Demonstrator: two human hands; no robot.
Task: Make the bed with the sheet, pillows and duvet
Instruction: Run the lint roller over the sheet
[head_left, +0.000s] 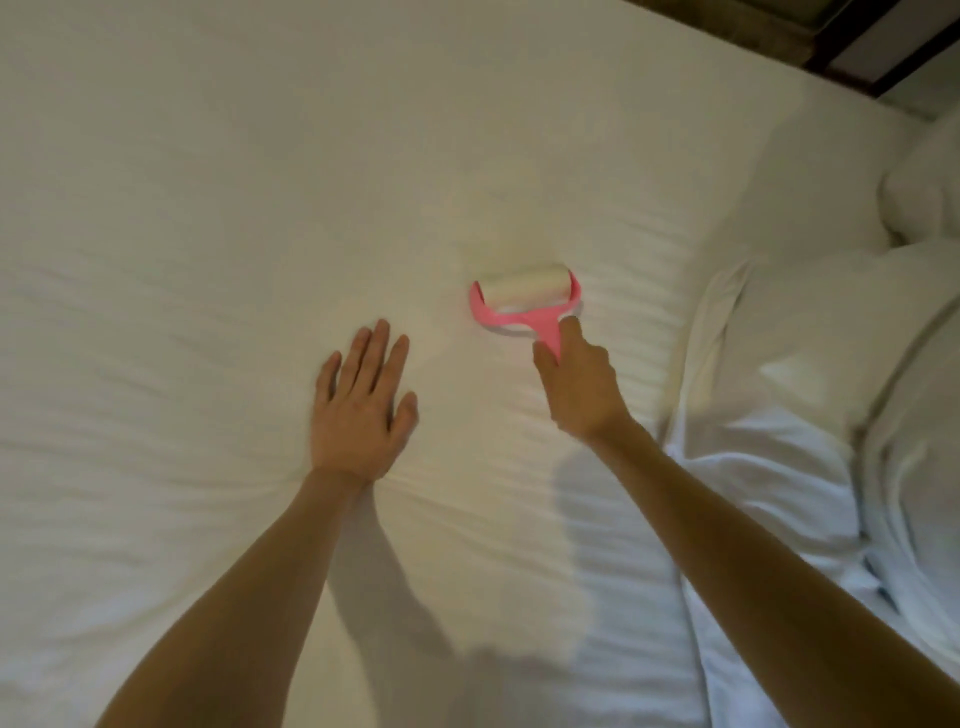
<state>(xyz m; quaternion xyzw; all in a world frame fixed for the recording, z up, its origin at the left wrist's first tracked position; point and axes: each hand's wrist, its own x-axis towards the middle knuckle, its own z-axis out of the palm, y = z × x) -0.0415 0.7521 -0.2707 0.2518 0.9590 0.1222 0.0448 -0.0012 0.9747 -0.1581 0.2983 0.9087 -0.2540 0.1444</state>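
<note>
Across the middle of the bed, the white sheet (208, 208) lies spread out and fills most of the view, with soft ripples running across it, closest together between the two hands and to the right of them. The left hand (361, 410) rests palm down on the sheet, its fingers straight and slightly apart and the thumb out to the side. To its right, the right hand (579, 387) holds the stem of a pink lint roller (524, 299), with the thumb and forefinger stretched along either side of the handle and the other fingers curled under. The roller's white drum lies on the sheet just beyond that hand, with the pink fork around both its ends. The two hands are near each other but apart.

Along the right side, a heap of white bedding (779, 364) lies bunched and folded on top of the sheet, its edge just beside the right forearm. I cannot tell whether it is the duvet or the pillows. In the top right corner, a dark wooden frame (883, 47) shows past the edge of the bed.
</note>
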